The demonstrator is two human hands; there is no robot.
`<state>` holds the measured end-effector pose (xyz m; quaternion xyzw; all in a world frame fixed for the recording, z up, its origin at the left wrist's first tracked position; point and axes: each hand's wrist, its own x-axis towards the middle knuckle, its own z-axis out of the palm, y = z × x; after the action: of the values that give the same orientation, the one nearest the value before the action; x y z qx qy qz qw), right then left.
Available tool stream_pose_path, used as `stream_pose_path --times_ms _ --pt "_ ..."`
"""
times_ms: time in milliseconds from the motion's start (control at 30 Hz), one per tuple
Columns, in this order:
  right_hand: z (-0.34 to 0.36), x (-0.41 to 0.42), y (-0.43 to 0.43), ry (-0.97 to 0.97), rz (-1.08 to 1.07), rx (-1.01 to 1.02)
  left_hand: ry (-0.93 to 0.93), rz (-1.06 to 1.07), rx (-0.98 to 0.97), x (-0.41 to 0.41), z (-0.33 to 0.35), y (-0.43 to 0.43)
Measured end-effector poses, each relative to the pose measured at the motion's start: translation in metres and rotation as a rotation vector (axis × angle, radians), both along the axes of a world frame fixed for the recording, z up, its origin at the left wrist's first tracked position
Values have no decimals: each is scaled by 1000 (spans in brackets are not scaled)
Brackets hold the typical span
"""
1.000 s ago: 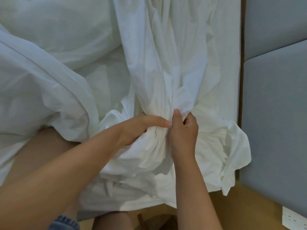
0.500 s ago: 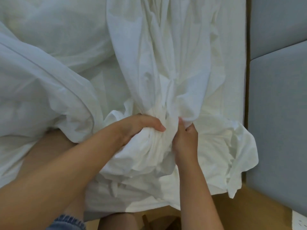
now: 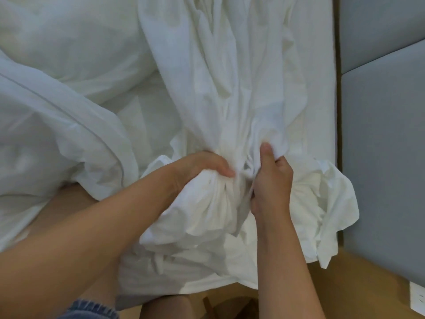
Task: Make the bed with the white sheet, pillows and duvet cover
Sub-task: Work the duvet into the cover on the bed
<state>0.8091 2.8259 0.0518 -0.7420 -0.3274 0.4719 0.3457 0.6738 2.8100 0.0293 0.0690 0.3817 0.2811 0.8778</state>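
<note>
White sheet (image 3: 230, 88) beside grey padded wall (image 3: 386, 157)

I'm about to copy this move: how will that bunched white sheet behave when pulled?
Probably floppy: the white sheet gathers into tight pleats where the left hand and right hand squeeze it. Likely light, since thin folds drape loosely. Its loose corner may trail toward the wooden floor.
</note>
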Motion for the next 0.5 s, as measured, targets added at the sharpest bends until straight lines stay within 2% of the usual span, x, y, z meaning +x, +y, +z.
stream_pose_path --times_ms 67,133,200,333,433,500 --pt "0 3 3 5 -48 -10 31 260 -8 -3 -9 -1" --pt "0 10 5 3 -91 -7 -40 428 -62 -7 -20 3" --pt "1 13 4 -8 -45 11 -165 334 -108 -5 -21 2" --pt "6 6 1 -80 214 -11 -41 -198 44 4 -13 0" --pt "9 -1 8 -27 263 -35 -48 -257 128 0 -13 3" --pt "9 -3 14 5 303 -50 16 -246 166 4 -11 1"
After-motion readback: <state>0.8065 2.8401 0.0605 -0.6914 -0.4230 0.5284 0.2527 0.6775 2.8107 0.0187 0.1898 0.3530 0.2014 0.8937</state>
